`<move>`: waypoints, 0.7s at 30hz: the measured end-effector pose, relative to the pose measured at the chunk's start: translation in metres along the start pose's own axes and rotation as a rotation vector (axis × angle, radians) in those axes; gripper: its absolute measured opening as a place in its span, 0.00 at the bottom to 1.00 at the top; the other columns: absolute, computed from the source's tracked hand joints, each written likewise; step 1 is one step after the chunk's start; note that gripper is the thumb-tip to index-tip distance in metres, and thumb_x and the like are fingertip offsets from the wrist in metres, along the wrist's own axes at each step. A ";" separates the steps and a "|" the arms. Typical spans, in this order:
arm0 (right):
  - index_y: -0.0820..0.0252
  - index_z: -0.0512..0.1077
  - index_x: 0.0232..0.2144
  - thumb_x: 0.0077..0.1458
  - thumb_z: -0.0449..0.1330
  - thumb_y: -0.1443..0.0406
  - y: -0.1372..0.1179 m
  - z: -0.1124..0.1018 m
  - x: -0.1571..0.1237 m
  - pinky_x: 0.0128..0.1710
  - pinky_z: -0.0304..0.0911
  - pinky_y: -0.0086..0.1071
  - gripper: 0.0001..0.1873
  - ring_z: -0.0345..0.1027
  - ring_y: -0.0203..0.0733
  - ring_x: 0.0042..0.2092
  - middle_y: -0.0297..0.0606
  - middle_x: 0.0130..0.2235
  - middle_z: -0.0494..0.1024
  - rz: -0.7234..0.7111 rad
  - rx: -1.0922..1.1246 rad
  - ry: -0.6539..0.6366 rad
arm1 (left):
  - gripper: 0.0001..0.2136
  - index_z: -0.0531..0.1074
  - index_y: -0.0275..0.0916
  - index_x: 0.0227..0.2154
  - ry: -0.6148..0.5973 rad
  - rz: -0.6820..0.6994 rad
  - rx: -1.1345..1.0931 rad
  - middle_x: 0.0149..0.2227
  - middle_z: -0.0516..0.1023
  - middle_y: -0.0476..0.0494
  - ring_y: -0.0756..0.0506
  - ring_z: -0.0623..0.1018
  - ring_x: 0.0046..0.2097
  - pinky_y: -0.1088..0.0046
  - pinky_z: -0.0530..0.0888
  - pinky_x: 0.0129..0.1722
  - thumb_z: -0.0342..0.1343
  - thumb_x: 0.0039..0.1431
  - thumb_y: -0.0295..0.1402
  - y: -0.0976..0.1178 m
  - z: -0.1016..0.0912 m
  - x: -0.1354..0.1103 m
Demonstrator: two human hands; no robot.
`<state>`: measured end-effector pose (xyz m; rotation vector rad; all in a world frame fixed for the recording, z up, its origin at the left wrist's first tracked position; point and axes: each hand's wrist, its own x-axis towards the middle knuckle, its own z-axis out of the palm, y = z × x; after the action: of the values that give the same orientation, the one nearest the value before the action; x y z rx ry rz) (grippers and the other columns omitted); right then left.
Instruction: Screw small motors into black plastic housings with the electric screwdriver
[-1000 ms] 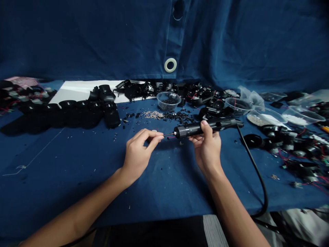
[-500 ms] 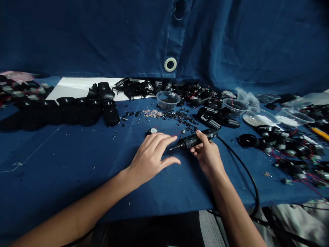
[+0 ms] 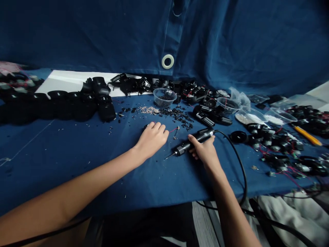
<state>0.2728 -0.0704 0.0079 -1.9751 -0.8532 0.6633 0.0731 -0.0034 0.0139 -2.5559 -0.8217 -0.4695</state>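
Note:
My right hand (image 3: 204,151) is closed around a black corded electric screwdriver (image 3: 191,144), whose tip points down-left at the blue cloth. My left hand (image 3: 152,138) reaches forward, fingers curled down over a small round part that is almost hidden under them; a thin red wire (image 3: 173,130) trails right from it. Whether the fingers grip that part is not visible. Just beyond lie a pile of small silver screws (image 3: 149,110) and scattered black bits (image 3: 180,116).
A clear bowl of dark parts (image 3: 165,97) stands behind the screws. More clear bowls (image 3: 253,116) and black wired parts (image 3: 277,144) crowd the right. Black housings (image 3: 77,103) line the left. The screwdriver's cable (image 3: 243,171) loops off the table's front edge. A blue tarp hangs behind.
My left hand has moved forward and curled down over the small round part. My right hand has lowered the screwdriver toward the cloth, tip pointing down-left. The view has shifted slightly.

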 end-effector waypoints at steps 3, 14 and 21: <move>0.71 0.32 0.64 0.53 0.54 0.47 -0.005 -0.007 0.000 0.21 0.62 0.37 0.53 0.66 0.46 0.20 0.35 0.20 0.72 0.027 -0.257 -0.037 | 0.08 0.70 0.33 0.35 0.037 -0.002 -0.018 0.34 0.73 0.40 0.41 0.71 0.40 0.64 0.67 0.39 0.47 0.60 0.21 -0.004 0.001 -0.007; 0.51 0.71 0.48 0.56 0.56 0.66 -0.066 0.043 0.010 0.52 0.60 0.38 0.17 0.64 0.40 0.48 0.39 0.45 0.69 -1.127 -0.356 -0.691 | 0.05 0.71 0.39 0.34 0.301 -0.343 -0.631 0.34 0.76 0.48 0.46 0.73 0.40 0.65 0.70 0.45 0.53 0.62 0.34 -0.027 0.002 -0.044; 0.55 0.73 0.39 0.55 0.59 0.62 -0.077 0.072 0.027 0.54 0.58 0.41 0.09 0.62 0.42 0.50 0.39 0.45 0.69 -1.258 -0.379 -0.833 | 0.04 0.75 0.42 0.31 0.282 -0.461 -0.800 0.33 0.77 0.50 0.48 0.74 0.38 0.69 0.70 0.41 0.56 0.59 0.31 -0.038 0.000 -0.046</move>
<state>0.2143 0.0170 0.0354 -0.9647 -2.5249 0.5163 0.0147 0.0028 0.0042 -2.8362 -1.3124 -1.5268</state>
